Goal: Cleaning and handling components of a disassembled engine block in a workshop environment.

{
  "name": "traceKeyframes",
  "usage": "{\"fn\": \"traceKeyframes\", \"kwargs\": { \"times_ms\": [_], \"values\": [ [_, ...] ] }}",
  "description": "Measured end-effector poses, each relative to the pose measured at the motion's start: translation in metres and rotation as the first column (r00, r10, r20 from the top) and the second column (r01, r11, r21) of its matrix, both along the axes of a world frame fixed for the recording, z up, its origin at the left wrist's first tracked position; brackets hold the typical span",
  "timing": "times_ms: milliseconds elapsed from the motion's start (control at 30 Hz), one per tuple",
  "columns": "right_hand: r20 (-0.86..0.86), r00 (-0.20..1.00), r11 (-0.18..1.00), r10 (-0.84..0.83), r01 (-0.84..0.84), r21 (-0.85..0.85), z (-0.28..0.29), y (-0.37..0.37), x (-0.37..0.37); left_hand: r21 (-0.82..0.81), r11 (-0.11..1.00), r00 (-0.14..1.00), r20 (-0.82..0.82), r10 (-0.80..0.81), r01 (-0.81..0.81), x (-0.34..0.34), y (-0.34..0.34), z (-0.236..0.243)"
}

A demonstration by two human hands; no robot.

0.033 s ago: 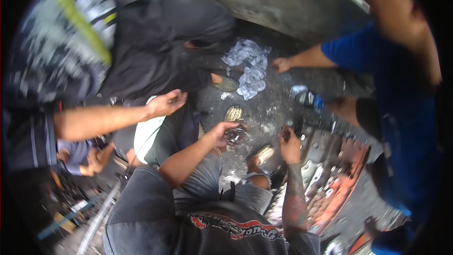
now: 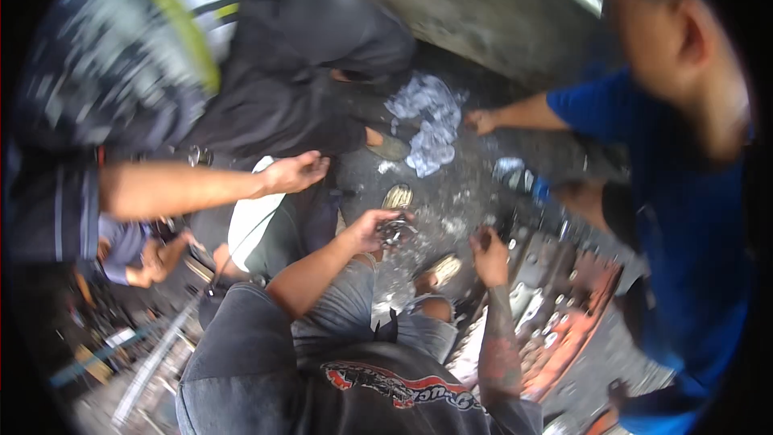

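Observation:
Above my knees, my left hand is closed around some small, dark, shiny metal parts; blur keeps me from telling their exact kind. My right hand is raised to the right of it, apart from those parts. Its fingers are curled and pressed together at the tips, and whatever they may hold is too small to make out. Beneath and beside my right forearm lies a large metal engine part, grey and rusty red, with rows of holes and round fittings.
A crumpled pale blue rag lies on the dark floor ahead. A person in blue crouches at right, one hand near the rag. Another person's open hand reaches in from the left. Tools and a long metal bar lie lower left.
The whole view has shifted slightly. More of the head of the person in blue shows at right. Both my hands keep nearly the same pose.

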State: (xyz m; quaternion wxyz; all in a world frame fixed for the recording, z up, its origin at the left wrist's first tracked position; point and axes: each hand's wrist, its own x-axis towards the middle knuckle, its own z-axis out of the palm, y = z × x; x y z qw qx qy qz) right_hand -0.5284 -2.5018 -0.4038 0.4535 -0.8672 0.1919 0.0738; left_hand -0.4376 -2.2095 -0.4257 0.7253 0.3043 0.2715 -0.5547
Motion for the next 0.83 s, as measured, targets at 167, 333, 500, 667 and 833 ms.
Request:
{"fn": "traceKeyframes", "kwargs": {
  "times_ms": [167,333,500,667,833],
  "values": [
    [-0.476,0.858,0.969,0.192,-0.242,-0.046,-0.033,-0.048,-0.088,0.013,0.868,0.86,0.138,0.491,-0.497,-0.058,0.069,0.087],
    [-0.679,0.525,0.277,0.514,-0.85,-0.447,-0.006,-0.155,-0.233,-0.112,0.505,0.472,0.231,0.851,-0.856,-0.127,0.089,0.149],
    [-0.467,0.785,0.671,0.407,-0.604,-0.43,0.07,-0.162,-0.145,-0.167,0.236,0.196,0.226,0.954,-0.957,-0.162,0.095,0.168],
    [0.296,0.719,0.7,0.629,-0.36,-0.616,0.276,-0.107,0.012,-0.314,0.074,0.0,0.229,0.973,-0.946,-0.166,0.109,0.184],
    [0.521,0.268,0.546,0.81,-0.023,-0.837,0.521,-0.048,0.081,-0.307,-0.03,-0.116,0.264,0.957,-0.951,-0.16,0.131,0.201]
  ]
}}
